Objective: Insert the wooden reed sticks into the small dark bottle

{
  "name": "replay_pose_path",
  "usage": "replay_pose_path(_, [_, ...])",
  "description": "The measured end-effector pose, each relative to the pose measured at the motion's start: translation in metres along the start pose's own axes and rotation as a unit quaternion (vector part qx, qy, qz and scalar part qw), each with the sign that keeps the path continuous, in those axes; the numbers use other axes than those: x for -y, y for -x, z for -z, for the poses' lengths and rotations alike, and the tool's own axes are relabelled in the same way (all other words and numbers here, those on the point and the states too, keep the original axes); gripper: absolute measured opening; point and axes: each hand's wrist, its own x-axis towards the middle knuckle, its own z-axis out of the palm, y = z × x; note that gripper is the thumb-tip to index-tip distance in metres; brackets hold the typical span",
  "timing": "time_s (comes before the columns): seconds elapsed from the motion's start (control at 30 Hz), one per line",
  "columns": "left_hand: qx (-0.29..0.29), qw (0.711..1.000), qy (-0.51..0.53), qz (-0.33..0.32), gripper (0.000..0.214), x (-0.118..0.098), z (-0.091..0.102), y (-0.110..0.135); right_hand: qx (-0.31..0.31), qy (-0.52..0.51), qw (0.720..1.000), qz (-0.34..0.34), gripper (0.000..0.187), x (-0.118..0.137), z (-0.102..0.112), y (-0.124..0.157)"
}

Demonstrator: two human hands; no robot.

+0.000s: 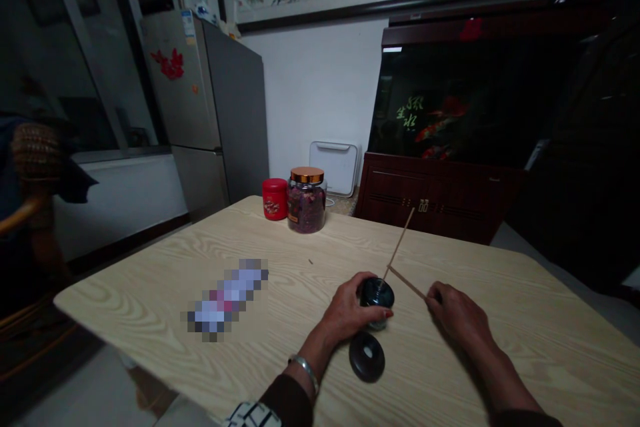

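My left hand (343, 310) is wrapped around a small dark glossy jar (377, 295), fingers on its far side and thumb in front. From the jar's mouth a thin brown stick (401, 237) rises, leaning up to the right. Between the thumb and fingers of my right hand (460, 313) is a second thin stick (407, 282). Its far tip meets the leaning stick just above the jar, though I cannot tell whether the two are joined. A dark round lid (367, 368) with a pale centre lies on the table close in front of the jar.
On the wood-grain table (250, 387) lies a blurred-out flat object (227, 300) to the left. A red canister (275, 200) and a copper-lidded glass jar (306, 208) stand at the far edge. Beyond are a fridge (243, 113) and a fish tank (450, 107). A person's arm (37, 160) shows at left.
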Motion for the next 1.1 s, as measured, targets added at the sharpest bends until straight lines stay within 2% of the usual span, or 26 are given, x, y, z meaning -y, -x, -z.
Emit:
replay_pose_path(0.13, [-0.003,1.000,-0.004,0.001,0.066,-0.001,0.001,0.000,0.002,-0.018,1.000,0.001,0.019,-0.002,0.002,-0.001])
replay_pose_path(0.2, [-0.004,1.000,-0.006,0.001,0.066,-0.001,0.001,0.001,-0.018,-0.052,0.998,0.011,0.020,-0.006,0.008,-0.003])
replay_pose_path(0.27, [-0.001,1.000,-0.003,0.001,0.066,0.000,0.001,0.000,-0.071,-0.127,0.989,0.022,0.019,-0.009,0.020,-0.005])
replay_pose_path(0.33, [-0.001,1.000,0.003,0.002,0.067,0.001,0.000,0.000,-0.152,-0.248,0.957,0.013,0.020,-0.007,0.037,-0.006])
replay_pose_path(0.37, [-0.002,1.000,0.006,0.002,0.067,0.002,0.000,0.000,-0.194,-0.327,0.925,-0.004,0.023,-0.004,0.046,-0.005])
replay_pose_path(0.43, [-0.005,1.000,0.009,0.005,0.068,0.004,-0.001,0.000,-0.255,-0.507,0.823,-0.037,0.028,0.007,0.064,-0.002])
replay_pose_path(0.5, [-0.004,1.000,0.011,0.006,0.068,0.005,-0.001,-0.001,-0.262,-0.655,0.707,-0.048,0.030,0.023,0.077,0.002])
replay_pose_path(0.53, [-0.003,1.000,0.012,0.007,0.068,0.005,-0.001,-0.001,-0.256,-0.702,0.663,-0.045,0.031,0.031,0.081,0.005])
replay_pose_path(0.57, [-0.002,1.000,0.013,0.006,0.067,0.006,-0.001,-0.001,-0.247,-0.731,0.635,-0.039,0.031,0.039,0.084,0.008])
replay_pose_path(0.6, [-0.002,1.000,0.012,0.006,0.067,0.005,-0.001,-0.001,-0.242,-0.744,0.622,-0.032,0.031,0.047,0.086,0.010])
replay_pose_path(0.67, [-0.005,1.000,0.008,0.004,0.067,0.004,-0.001,-0.001,-0.247,-0.748,0.616,-0.016,0.031,0.059,0.085,0.014])
replay_pose_path(0.77, [-0.005,1.000,0.006,0.005,0.067,0.001,-0.001,0.000,-0.275,-0.724,0.633,0.012,0.027,0.072,0.080,0.016])
replay_pose_path(0.93, [0.000,1.000,0.015,0.017,0.068,-0.004,0.000,0.000,-0.290,-0.643,0.708,0.038,0.023,0.080,0.067,0.014])
replay_pose_path(1.1, [-0.002,1.000,0.017,0.013,0.067,-0.004,0.000,0.001,-0.219,-0.606,0.762,0.063,0.026,0.090,0.055,0.014])
